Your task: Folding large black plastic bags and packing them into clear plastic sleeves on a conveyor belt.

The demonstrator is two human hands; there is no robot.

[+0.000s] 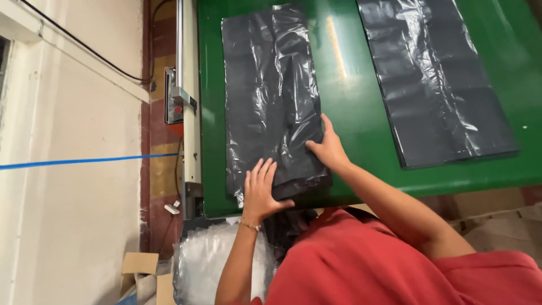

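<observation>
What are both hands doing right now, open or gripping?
Left hand: open, flat on the near end of the black plastic bag stack.
Right hand: open, fingers pressing the stack's right edge.

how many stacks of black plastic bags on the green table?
2. One stack lies under both hands at the table's near-left edge; the other stack lies apart, to the right. More may sit outside the frame.
</observation>
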